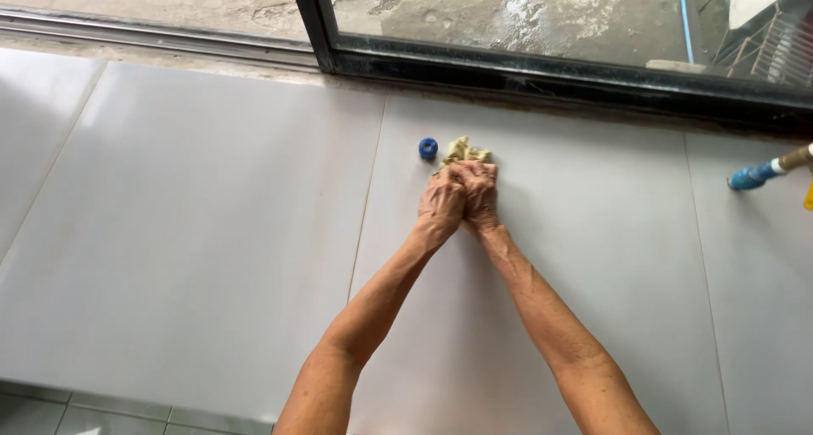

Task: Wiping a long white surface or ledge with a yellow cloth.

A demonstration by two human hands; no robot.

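A: Floor (212,232) of large pale glossy tiles carries everything here. Its far edge runs along a black sliding-door frame (542,71), with a metal track (152,37) beside it at the far left corner. Wide bare tile lies to the left of the arms and toward the near edge; to the right there is open tile as well, up to the right edge.

B: And the hands?

A: The person's left hand (440,202) and right hand (481,193) sit pressed together, fingers curled shut over a crumpled yellowish cloth (464,151). The cloth lies on the floor near the far edge, a bit right of a tile joint, and only its far part shows beyond the knuckles. Both arms stretch straight out from the near edge.

B: Any packages or labels?

A: None that can be read. A small round blue cap-like thing (428,148) rests on the tile just beside the cloth, on its left, apart from the hands.

B: What else is around?

A: At the right edge a pole with a blue end (752,177) pokes in, well apart from the hands. Beyond the glass lies rough concrete ground (508,11), and a wire rack (779,49) shows at the far right corner. Nothing stands between the arms and the cloth.
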